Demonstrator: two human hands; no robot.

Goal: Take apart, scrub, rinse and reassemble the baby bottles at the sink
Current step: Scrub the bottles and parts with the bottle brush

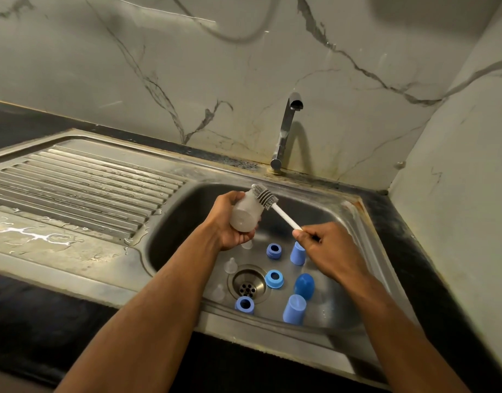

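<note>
My left hand (230,222) grips a frosted clear bottle body (245,214) over the sink basin (187,217), its base towards me. My right hand (326,245) pinches the white handle of a bottle brush (283,215); the grey silicone brush head (264,195) lies against the bottle's far end. On the basin floor lie three blue collar rings (273,250) (274,278) (245,304), three blue caps (298,253) (304,286) (294,309) and clear teats (230,265) (219,292). Another clear piece (247,244) shows just below my left hand.
The drain (247,285) sits in the middle of the basin floor. A chrome tap (286,131) stands behind the basin; no water runs from it. A wet ribbed drainboard (82,182) stretches to the left. Marble walls close in behind and at the right.
</note>
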